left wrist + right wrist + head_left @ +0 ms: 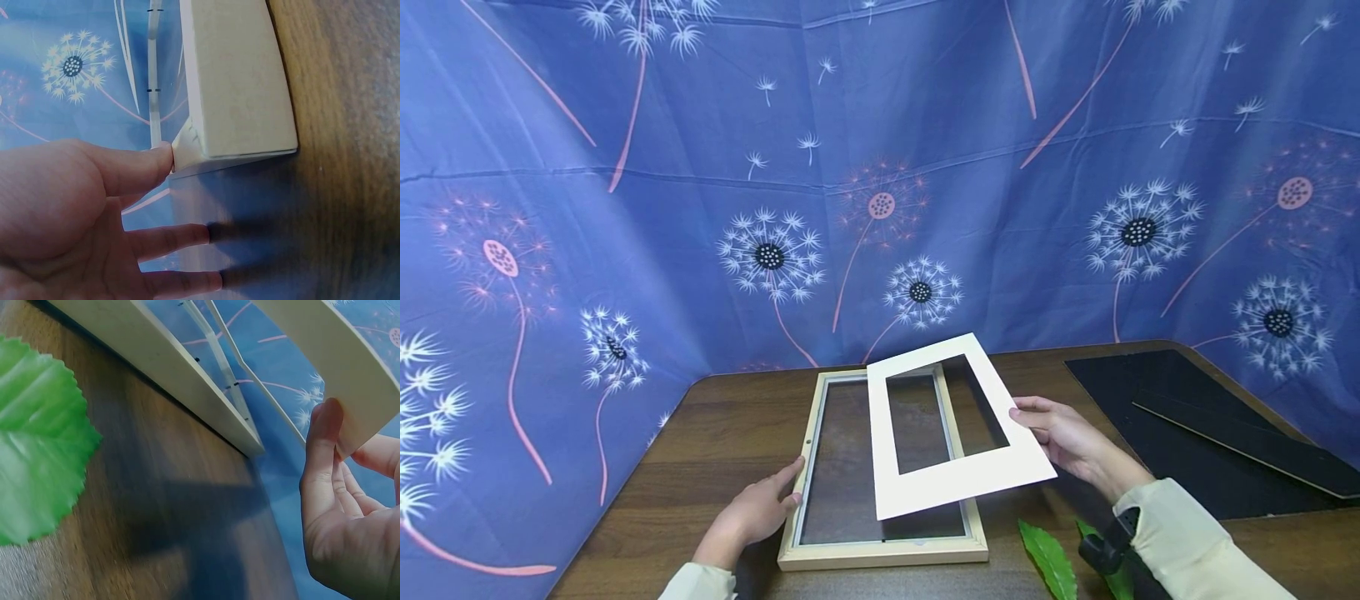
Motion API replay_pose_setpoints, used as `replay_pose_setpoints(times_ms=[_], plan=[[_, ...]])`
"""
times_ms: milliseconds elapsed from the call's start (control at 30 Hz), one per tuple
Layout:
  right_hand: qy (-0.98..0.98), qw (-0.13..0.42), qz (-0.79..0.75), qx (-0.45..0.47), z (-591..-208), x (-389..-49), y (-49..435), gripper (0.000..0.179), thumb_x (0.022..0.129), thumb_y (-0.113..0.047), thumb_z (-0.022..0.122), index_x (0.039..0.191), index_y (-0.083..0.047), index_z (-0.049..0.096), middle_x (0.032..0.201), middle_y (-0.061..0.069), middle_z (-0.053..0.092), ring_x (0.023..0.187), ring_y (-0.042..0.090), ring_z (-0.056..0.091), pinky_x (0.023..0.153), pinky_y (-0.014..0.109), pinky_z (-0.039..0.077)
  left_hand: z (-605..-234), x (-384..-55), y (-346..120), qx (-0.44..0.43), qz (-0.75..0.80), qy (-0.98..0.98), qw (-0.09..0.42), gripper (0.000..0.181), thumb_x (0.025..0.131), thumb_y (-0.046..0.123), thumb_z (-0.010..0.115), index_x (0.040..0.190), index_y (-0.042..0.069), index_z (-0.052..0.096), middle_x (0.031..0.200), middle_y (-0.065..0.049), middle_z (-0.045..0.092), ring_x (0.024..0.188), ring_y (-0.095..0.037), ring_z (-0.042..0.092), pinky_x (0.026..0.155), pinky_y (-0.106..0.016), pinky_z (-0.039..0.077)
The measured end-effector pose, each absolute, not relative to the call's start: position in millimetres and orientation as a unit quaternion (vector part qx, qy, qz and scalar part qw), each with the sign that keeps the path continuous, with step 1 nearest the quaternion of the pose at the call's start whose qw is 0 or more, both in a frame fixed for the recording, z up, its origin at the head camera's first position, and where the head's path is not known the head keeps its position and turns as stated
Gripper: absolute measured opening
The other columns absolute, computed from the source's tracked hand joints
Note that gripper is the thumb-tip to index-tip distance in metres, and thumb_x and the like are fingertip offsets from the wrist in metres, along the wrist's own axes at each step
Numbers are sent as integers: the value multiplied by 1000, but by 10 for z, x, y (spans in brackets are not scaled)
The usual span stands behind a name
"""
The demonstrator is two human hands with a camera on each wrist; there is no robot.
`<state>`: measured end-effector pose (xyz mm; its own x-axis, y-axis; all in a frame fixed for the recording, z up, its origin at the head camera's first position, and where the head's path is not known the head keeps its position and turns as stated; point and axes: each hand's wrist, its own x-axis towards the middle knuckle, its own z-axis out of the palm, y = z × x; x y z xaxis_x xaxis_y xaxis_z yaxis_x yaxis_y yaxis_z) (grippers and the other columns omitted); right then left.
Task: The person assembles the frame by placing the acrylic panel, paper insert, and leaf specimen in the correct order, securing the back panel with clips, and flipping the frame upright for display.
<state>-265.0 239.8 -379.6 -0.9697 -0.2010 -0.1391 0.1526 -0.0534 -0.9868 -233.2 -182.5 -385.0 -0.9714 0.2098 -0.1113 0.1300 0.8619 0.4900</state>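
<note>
Your right sleeve (1195, 533) comes in right of the frame (880, 557), with the white card (962, 481) tilted over the frame's right half.
Head view: your right hand (1067, 437) pinches the card by one side only, so it could sag, slip or catch the frame's raised rim; there's bare table (692, 450) left of the frame, but a leaf (1048, 560) and a black board (1187, 467) crowd its right. Left wrist view: your left thumb touches the frame's corner, the visible fingers straight, unclenched; such a light touch might let it slide if bumped. Right wrist view: thumb and fingers grip the card's corner, clear of the frame; whether its far edge touches, you cannot tell.
</note>
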Motion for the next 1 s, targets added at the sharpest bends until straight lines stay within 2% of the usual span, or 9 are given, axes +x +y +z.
replay_pose_setpoints(times_ms=[433, 1000], plan=[[677, 121, -725, -28, -3838, -2662, 2170, 54, 104, -14, 57, 145, 12, 33, 94, 0, 69, 81, 12, 69, 71, 30, 59, -3851, -2339, -1832, 88, 247, 962, 82, 53, 99, 13, 63, 150, 4, 49, 138, -36, 53, 129, -56, 48, 106, -66, 38], [679, 118, -725, -19, -3875, -2625, 1937, 55, 105, -15, 57, 147, 10, 32, 99, 3, 67, 87, 14, 69, 74, 32, 59, -3829, -2315, -1804, 79, 250, 961, 86, 53, 99, 13, 63, 149, 2, 49, 138, -36, 53, 130, -56, 47, 106, -67, 37]])
